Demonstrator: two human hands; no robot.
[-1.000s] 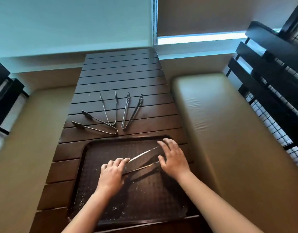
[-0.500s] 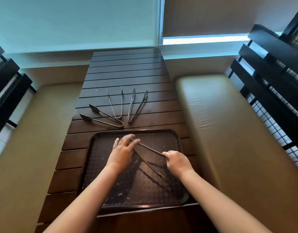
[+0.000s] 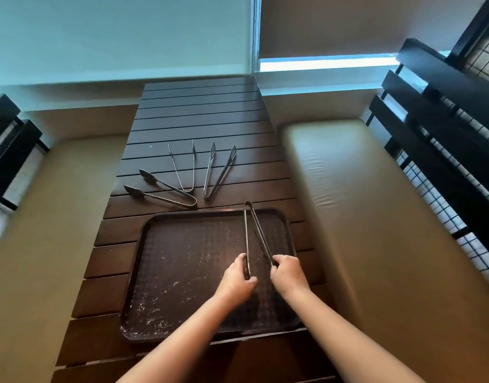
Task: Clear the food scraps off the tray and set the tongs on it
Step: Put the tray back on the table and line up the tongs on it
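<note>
One pair of tongs point(image 3: 253, 239) lies along the right side of the tray point(image 3: 144, 244), its long axis running from the near edge to the far edge, hinge over the far rim and tips toward the person. Both hands grip it, the left hand point(image 3: 238, 280) curled round one tip and the right hand point(image 3: 289, 275) round the other, so both tips are hidden. Pale food scraps point(image 3: 157, 323), too small to make out, dot the tray, thickest near its near left corner.

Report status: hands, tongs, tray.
Left hand and right hand each grip one tongs arm. Tray still crumbed. Three tongs waiting on table.
</note>
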